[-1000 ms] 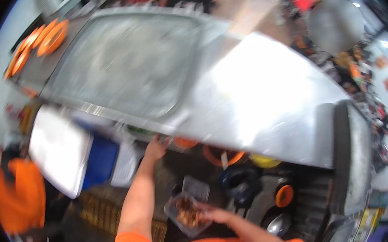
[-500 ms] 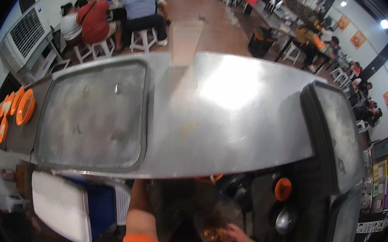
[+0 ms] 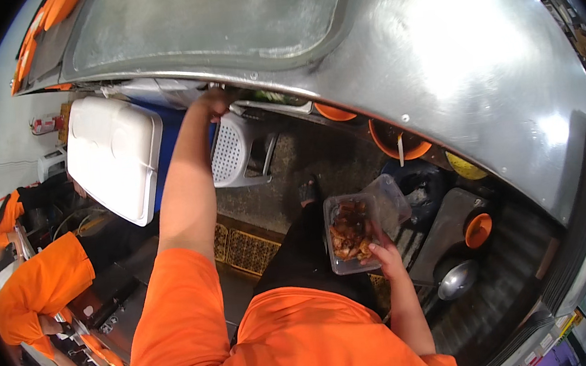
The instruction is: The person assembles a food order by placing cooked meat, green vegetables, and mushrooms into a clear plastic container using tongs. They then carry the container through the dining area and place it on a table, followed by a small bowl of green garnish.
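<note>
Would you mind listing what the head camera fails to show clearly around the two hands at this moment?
- Left hand, head view: fingertips tucked under the edge of the steel counter; whatever they touch is hidden.
- Right hand: fingers lie behind the clear food container, so the grip is partly covered.
- Food inside: brown pieces, too small to identify.
- Orange bowl: its upper part is cut off by the counter.

Left hand (image 3: 213, 103) outstretched; right hand (image 3: 384, 253) clasped

The steel counter (image 3: 435, 49) roofs the shelf (bowls (image 3: 402, 141) crowd beneath), leaving floor (image 3: 292, 176) room.
</note>
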Demonstrator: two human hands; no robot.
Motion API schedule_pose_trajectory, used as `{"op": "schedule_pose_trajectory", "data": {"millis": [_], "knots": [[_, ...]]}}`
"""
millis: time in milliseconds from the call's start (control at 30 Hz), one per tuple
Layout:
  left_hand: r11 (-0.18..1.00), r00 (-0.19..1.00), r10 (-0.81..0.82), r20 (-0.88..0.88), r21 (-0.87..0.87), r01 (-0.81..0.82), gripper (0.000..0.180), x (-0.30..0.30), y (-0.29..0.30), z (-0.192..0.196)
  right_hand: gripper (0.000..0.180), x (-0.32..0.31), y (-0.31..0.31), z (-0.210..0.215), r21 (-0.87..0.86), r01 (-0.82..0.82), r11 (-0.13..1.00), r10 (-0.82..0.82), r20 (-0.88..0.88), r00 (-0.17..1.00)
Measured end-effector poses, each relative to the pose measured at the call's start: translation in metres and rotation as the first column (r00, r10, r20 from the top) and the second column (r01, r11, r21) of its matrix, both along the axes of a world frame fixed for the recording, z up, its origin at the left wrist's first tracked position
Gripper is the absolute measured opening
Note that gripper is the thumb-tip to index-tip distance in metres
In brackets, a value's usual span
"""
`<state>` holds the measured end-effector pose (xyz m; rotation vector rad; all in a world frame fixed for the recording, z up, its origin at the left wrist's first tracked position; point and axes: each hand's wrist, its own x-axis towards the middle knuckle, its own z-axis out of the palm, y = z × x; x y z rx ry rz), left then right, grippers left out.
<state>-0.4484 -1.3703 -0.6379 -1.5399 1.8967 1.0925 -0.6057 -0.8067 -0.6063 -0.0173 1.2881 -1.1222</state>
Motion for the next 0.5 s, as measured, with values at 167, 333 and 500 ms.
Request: {"op": "schedule_pose_trajectory", "data": {"millis": [167, 333, 500], "knots": [[0.984, 0.986, -0.167, 0.013, -0.053, 0.168, 0.047, -0.011, 0.016, 0.000, 0.088, -0.004, -0.002, -0.012, 0.021, -0.033, 0.999, 0.032, 0.057, 0.998], [0.994, 0.994, -0.111, -0.016, -0.025, 0.111, 0.031, -0.011, 0.012, -0.039, 0.082, -0.007, 0.002, -0.021, 0.029, -0.076, 0.997, 0.074, 0.066, 0.995], [0.341, 0.449, -0.843, 0.296, -0.351, 0.872, 0.097, 0.024, 0.005, -0.020, 0.084, -0.009, -0.005, -0.012, 0.051, -0.094, 0.994, 0.090, 0.064, 0.994]]}}
